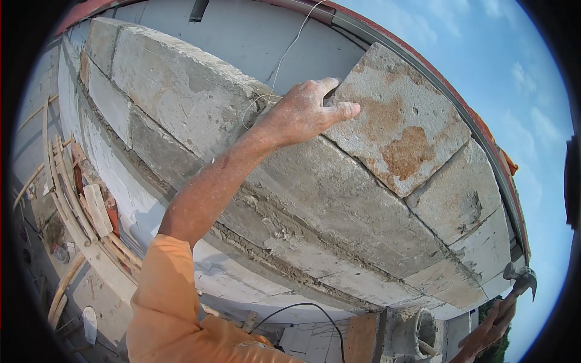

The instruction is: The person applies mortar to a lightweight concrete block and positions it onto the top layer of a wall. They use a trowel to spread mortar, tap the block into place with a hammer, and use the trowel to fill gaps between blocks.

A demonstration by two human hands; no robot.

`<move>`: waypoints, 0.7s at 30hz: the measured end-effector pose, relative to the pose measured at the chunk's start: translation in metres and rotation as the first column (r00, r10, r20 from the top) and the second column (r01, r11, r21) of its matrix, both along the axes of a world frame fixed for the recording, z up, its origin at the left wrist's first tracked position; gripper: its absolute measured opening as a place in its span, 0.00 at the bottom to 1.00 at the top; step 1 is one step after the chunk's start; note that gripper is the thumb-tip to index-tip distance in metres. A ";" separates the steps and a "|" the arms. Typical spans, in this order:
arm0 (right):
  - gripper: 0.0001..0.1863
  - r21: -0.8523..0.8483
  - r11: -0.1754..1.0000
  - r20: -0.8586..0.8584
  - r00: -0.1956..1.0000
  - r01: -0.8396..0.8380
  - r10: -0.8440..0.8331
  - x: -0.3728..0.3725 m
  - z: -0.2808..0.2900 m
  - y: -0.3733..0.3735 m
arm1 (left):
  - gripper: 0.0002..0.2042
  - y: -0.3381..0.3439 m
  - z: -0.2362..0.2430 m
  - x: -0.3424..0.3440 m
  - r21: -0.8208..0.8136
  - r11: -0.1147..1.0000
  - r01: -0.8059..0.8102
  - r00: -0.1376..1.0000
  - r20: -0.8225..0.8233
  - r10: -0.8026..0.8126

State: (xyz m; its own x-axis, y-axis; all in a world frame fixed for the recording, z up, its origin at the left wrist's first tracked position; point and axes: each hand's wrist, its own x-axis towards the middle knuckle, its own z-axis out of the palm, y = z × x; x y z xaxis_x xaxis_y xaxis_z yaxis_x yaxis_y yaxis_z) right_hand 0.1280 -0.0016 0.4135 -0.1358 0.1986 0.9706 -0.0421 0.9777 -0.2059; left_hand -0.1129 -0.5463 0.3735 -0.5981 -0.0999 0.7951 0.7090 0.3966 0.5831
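Note:
My left hand (305, 109), dusty, grips the left edge of a pale, rust-stained block (423, 103) in the wall's top course, thumb on its face and fingers partly hidden. A thin pale string (281, 59) hangs beside it and loops near my wrist. To its left runs a long mortar-streaked block (163, 78). My right hand (496, 320) holds a claw hammer (523, 278) at the lower right, its metal head raised beside the wall's end, against the sky. Grey mortar joints (284, 218) run between the courses under my left arm.
Bamboo poles and planks (75, 206) lie below on the left, with loose blocks (97, 206). A red-edged roof (357, 24) runs behind the wall. A round concrete pipe (404, 336) and a black cable (318, 308) are at the bottom.

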 end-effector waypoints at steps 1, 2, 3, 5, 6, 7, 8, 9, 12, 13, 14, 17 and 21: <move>0.26 0.055 0.995 0.017 0.997 -0.082 0.081 -0.017 0.018 -0.021 | 0.45 0.000 -0.004 -0.002 0.008 1.000 -0.001 1.000 -0.015 0.001; 0.27 0.107 0.982 0.040 0.988 -0.156 0.152 -0.029 0.037 -0.042 | 0.42 0.003 -0.006 -0.005 0.022 0.999 -0.042 0.999 -0.020 0.042; 0.28 0.154 0.964 0.072 0.976 -0.217 0.208 -0.038 0.056 -0.059 | 0.40 0.010 -0.008 -0.009 0.036 0.997 -0.068 0.997 -0.016 0.069; 0.28 0.211 0.902 0.146 0.925 -0.376 0.351 -0.060 0.089 -0.120 | 0.35 0.007 -0.006 0.001 0.044 0.999 0.011 0.997 0.071 -0.014; 0.29 0.227 0.862 0.192 0.889 -0.453 0.417 -0.072 0.107 -0.151 | 0.33 0.006 -0.002 0.007 0.034 0.998 0.061 0.992 0.108 -0.064; 0.29 0.344 0.836 0.204 0.903 -0.427 0.377 -0.083 0.123 -0.181 | 0.31 0.006 -0.002 0.008 0.027 0.993 0.114 0.983 0.145 -0.116; 0.28 0.447 0.783 0.207 0.902 -0.432 0.379 -0.104 0.137 -0.215 | 0.31 -0.004 -0.002 0.010 0.024 0.996 0.087 0.985 0.144 -0.090; 0.28 0.564 0.752 0.167 0.939 -0.341 0.300 -0.116 0.148 -0.249 | 0.30 -0.015 -0.001 0.012 -0.002 0.998 0.061 0.989 0.138 -0.060; 0.29 0.758 0.644 0.041 0.993 -0.100 0.106 -0.124 0.171 -0.329 | 0.29 -0.008 -0.005 -0.001 0.017 0.997 0.070 0.995 0.071 -0.071; 0.29 0.793 0.603 0.049 0.996 -0.088 0.081 -0.127 0.175 -0.347 | 0.28 -0.004 -0.008 -0.005 0.063 0.996 0.060 0.998 0.026 -0.062; 0.29 0.795 0.603 0.042 0.997 -0.069 0.059 -0.134 0.176 -0.363 | 0.28 -0.001 -0.010 -0.007 0.065 0.995 0.082 0.996 0.019 -0.083; 0.28 0.925 0.379 -0.015 0.990 -0.039 0.138 -0.157 0.176 -0.403 | 0.26 -0.007 -0.008 -0.001 0.056 0.993 0.100 0.995 0.000 -0.100; 0.31 0.965 0.261 -0.021 0.995 -0.004 0.094 -0.179 0.182 -0.426 | 0.22 -0.009 -0.003 0.007 0.017 0.993 0.119 0.989 0.088 -0.120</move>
